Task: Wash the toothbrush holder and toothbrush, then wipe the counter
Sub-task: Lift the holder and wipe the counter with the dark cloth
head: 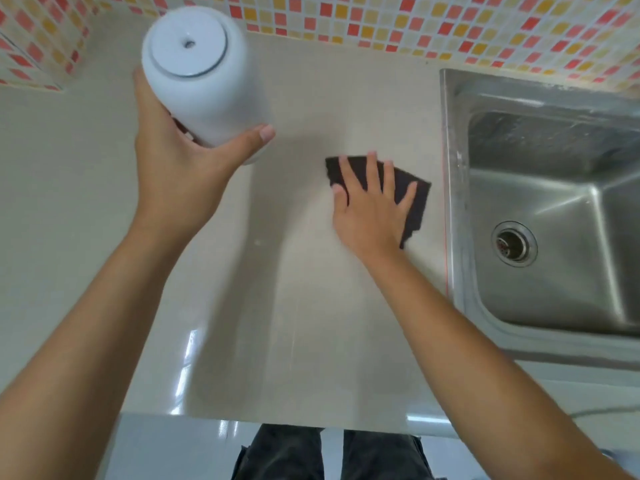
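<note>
My left hand [180,161] grips a white toothbrush holder [204,77] and holds it tilted above the counter, so its round base with a small centre hole faces me. Flat on the beige counter [294,306] lies a dark cloth [412,199], pressed down by my right hand [370,209] with the fingers spread, just left of the sink. No toothbrush shows.
A stainless steel sink [540,209] with a drain [514,243] fills the right side. Orange, red and yellow mosaic tiles [415,26] line the back wall and the left corner. The counter's front edge runs along the bottom, with my legs below it.
</note>
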Available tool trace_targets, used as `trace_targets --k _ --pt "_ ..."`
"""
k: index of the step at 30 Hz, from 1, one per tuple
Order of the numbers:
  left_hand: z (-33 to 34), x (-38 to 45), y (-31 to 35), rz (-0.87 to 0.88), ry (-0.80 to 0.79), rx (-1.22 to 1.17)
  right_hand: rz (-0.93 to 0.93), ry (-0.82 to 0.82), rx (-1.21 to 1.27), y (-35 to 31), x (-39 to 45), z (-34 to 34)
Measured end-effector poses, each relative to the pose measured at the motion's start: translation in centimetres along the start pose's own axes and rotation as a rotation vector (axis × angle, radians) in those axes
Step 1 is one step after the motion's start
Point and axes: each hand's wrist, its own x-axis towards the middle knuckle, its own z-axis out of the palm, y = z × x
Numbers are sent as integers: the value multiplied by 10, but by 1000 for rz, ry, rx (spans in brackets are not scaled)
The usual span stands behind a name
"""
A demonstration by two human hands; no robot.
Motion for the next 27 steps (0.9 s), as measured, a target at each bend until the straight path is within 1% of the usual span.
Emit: trace_targets --k 3,4,6,8,10,13,15,17,19,22,25,27 --pt "1 -9 -5 7 -8 16 84 -51 59 -29 84 -1" --pt "0 -10 -6 7 -26 20 89 -61 48 -36 94 1" --pt "-3 -10 -7 6 -53 24 26 -50 15 -40 83 6" --pt "-4 -7 -6 7 -53 29 -71 -8 13 -40 30 11" --pt "-3 -3 -2 21 -35 17 -161 -3 23 -40 -49 13" --pt "5 0 6 22 -37 -12 -376 -128 -19 -23 -165 7" --pt "7 1 10 31 -67 -12 -469 -164 -50 -1 -187 3" --pt "8 2 10 33 -94 6 -464 -150 -58 9 -163 2" --pt "9 1 6 23 -87 8 -371 -94 -55 4 -117 4" --pt "10 -7 -3 -3 -54 -12 -241 -24 -47 -9 -23 5" --pt "15 -16 -10 -19 -56 -35 -183 -61 -18 -8 72 -7" --pt "21 -23 -15 -27 -57 -41 -167 -70 -21 -3 100 -8"
